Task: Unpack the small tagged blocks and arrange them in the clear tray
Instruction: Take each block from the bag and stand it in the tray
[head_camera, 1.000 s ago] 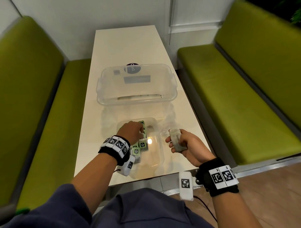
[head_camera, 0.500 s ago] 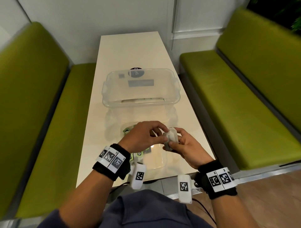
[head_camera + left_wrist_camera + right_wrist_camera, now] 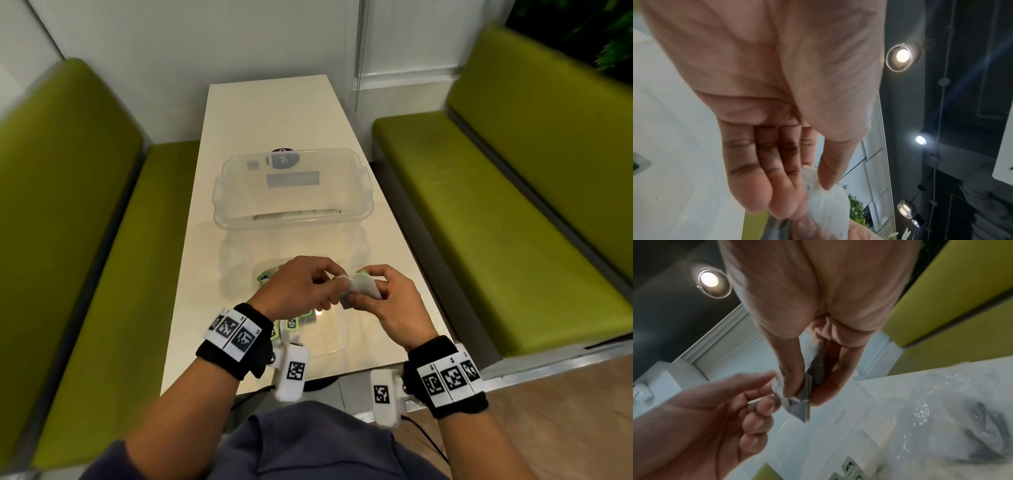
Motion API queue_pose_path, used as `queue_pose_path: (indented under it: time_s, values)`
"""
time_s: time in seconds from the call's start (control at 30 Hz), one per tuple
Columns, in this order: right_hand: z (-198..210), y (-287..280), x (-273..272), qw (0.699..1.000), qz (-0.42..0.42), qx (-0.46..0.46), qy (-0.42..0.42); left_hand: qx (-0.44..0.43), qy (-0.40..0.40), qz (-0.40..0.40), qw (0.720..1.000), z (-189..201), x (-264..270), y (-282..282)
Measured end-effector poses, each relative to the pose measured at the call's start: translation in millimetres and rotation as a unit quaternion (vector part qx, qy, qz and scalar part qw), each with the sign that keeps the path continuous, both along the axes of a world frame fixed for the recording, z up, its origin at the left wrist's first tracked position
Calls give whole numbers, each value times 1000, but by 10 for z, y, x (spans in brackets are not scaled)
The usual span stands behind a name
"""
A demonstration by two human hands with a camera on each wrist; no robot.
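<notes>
Both hands meet above the tray (image 3: 337,346) at the table's near edge: right hand (image 3: 394,305) grips a wrapped block (image 3: 363,286), left hand (image 3: 298,291) pinches its wrapper; contents hidden. Blocks (image 3: 291,323) in the tray lie partly behind the left wrist.

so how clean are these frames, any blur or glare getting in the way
Head view: mostly sharp, wide-angle bend on the benches, a small glare spot on the clear tray. Left wrist view: the left hand fills the frame, soft, and ceiling spotlights flare. Right wrist view: the wrapped block in the right hand is motion-blurred, and the crinkled plastic at lower right smears with glints.
</notes>
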State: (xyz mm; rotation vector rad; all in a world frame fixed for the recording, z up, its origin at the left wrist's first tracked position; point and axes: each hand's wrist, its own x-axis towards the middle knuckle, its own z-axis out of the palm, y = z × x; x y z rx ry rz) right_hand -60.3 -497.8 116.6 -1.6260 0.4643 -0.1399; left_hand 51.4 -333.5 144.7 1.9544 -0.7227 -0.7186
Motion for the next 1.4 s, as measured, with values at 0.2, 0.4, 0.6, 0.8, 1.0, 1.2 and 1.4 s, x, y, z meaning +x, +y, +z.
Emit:
queue_pose_path:
  time_s: [0.2,0.4,0.6,0.8,1.0,1.2,1.4]
  values:
    - [39,19,-22,999,-5,30,-17,-22,79,52,995,4,19,-31]
    - [-39,-87,-94,997,-46,66,-8,49,46,63,996,-71,303,138]
    - [-97,-130,-97,994,-51,93,6,274,-106,-16,956,-420,462,78]
    - [-103,-171,-117,993,-44,104,15,336,-161,-77,925,-787,466,-49]
    - [-123,-188,-114,993,-32,108,32,355,-176,-93,914,-975,501,-64]
    - [-152,-190,-104,996,-21,78,41,349,-191,-69,915,-995,521,-43]
    - [-117,-164,-94,998,29,46,44,327,-213,-29,920,-840,531,30]
